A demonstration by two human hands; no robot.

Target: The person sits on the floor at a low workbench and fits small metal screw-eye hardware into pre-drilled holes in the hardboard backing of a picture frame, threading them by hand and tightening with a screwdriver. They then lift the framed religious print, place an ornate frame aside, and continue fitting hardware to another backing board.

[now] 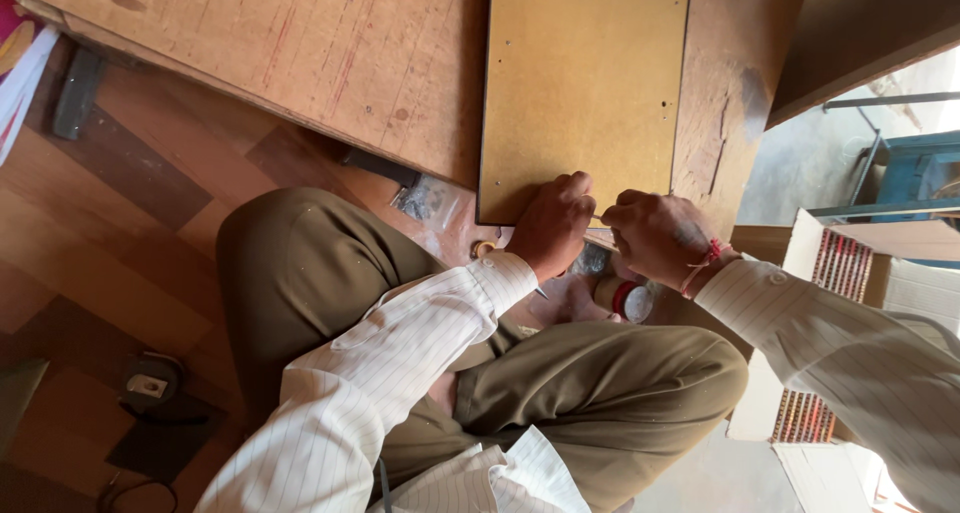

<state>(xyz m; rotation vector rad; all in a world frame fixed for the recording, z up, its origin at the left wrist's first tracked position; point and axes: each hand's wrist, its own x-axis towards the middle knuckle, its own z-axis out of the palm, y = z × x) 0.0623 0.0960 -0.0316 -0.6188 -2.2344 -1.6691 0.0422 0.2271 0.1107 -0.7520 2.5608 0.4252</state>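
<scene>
Wooden floor, yellow-brown board point(583, 93), both hands point(600, 228) at its edge.

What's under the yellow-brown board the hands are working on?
The yellow-brown board lies on larger wooden panels. Both hands cover its near corner; whatever is beneath there is hidden.
</scene>
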